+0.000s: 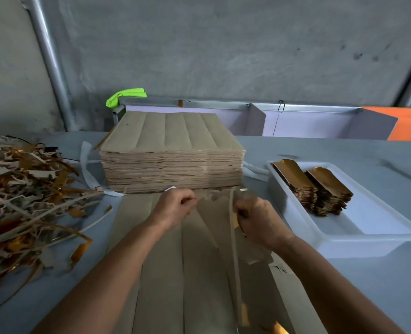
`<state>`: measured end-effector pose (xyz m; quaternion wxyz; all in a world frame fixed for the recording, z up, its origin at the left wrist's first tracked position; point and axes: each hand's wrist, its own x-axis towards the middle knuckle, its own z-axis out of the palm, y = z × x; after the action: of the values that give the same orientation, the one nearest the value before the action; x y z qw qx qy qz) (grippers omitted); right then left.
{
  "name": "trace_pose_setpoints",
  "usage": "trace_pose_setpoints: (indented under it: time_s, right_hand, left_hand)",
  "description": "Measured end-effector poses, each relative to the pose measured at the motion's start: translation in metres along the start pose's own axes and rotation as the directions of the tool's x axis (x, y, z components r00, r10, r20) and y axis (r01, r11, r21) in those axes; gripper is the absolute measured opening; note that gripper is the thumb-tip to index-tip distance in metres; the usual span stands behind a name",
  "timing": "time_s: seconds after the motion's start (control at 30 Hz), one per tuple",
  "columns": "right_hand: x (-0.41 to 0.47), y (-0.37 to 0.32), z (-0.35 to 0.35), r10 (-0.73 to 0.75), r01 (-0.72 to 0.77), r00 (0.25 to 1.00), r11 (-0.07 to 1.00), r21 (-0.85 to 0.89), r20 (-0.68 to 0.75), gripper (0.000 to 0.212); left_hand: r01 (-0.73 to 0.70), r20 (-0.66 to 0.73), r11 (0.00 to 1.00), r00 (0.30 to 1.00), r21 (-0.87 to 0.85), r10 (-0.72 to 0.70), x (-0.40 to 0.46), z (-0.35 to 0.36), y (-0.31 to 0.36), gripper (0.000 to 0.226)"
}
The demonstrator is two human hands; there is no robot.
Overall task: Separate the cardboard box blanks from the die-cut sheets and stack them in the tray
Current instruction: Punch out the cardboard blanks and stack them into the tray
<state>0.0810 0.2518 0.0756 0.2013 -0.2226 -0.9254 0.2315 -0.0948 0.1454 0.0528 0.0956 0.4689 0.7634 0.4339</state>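
Observation:
A brown die-cut sheet (166,273) lies flat on the table in front of me, grey-brown side up. My left hand (175,207) pinches the sheet's far edge near its middle. My right hand (259,220) grips a box blank (226,208) at the sheet's far right, lifted and partly torn free; a thin strip of trim (234,249) stands up beside it. Behind them rises a tall stack of uncut sheets (173,162). At the right stands a white tray (368,235) holding two leaning stacks of gold-faced blanks (312,186).
A big heap of gold and grey offcut strips (28,201) covers the table's left side. White strapping bands (88,167) lie beside the tall stack. A metal-framed partition with a green cloth (125,96) and an orange panel (409,124) stands behind the table.

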Motion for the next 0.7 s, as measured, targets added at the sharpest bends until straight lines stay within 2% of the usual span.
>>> trace_pose_setpoints:
  time_s: [0.07,0.17,0.2,0.27,0.33,0.4,0.43,0.5,0.6,0.67,0.7]
  right_hand:
    - [0.0,-0.002,0.004,0.015,-0.015,1.0,0.999,-0.031,0.001,0.019]
    - [0.001,-0.008,0.006,0.057,-0.057,0.998,0.997,-0.047,-0.018,0.019]
    - [0.001,-0.011,0.006,0.055,-0.056,0.998,0.997,-0.062,-0.021,0.017]
    - [-0.001,-0.017,0.008,0.025,-0.025,1.0,0.994,-0.105,-0.007,0.014]
    - [-0.005,-0.024,0.011,0.015,-0.01,0.999,0.99,-0.14,0.04,0.01]
    - [-0.008,-0.026,0.013,0.025,-0.01,0.997,0.98,-0.196,0.073,0.008]
    - [-0.009,-0.025,0.013,0.035,-0.019,0.997,0.975,-0.223,0.066,0.01]
    - [-0.008,-0.018,0.009,0.115,-0.106,0.993,0.969,-0.225,0.027,0.013]
    - [-0.007,-0.002,-0.004,0.259,-0.243,0.965,0.946,-0.212,0.05,0.013]
    - [-0.01,0.009,-0.013,0.328,-0.31,0.942,0.931,-0.193,0.069,0.012]
    - [-0.011,0.014,-0.016,0.361,-0.354,0.932,0.924,-0.142,0.029,0.011]
  left_hand:
    - [0.001,-0.095,0.999,0.995,0.036,0.003,-0.007,0.001,0.003,0.024]
    - [0.048,-0.251,0.996,0.966,-0.078,-0.066,-0.028,0.012,0.023,0.043]
    - [0.074,-0.235,0.993,0.967,-0.094,-0.094,-0.036,0.019,0.032,0.046]
    - [0.225,-0.115,0.965,0.964,-0.134,-0.24,-0.044,0.037,0.047,0.048]
    - [0.367,-0.013,0.872,0.92,-0.324,-0.392,-0.047,0.048,0.054,0.034]
    - [0.411,0.069,0.763,0.896,-0.499,-0.438,-0.049,0.051,0.057,0.013]
    - [0.411,0.082,0.732,0.894,-0.544,-0.44,-0.049,0.05,0.058,0.018]
    - [0.391,0.035,0.66,0.875,-0.641,-0.483,-0.047,0.044,0.056,0.027]
    - [0.304,-0.088,0.491,0.775,-0.816,-0.626,-0.037,0.029,0.046,0.031]
    - [0.221,-0.104,0.365,0.715,-0.904,-0.691,-0.033,0.019,0.037,0.031]
    - [0.182,-0.096,0.303,0.694,-0.936,-0.713,-0.034,0.017,0.033,0.031]
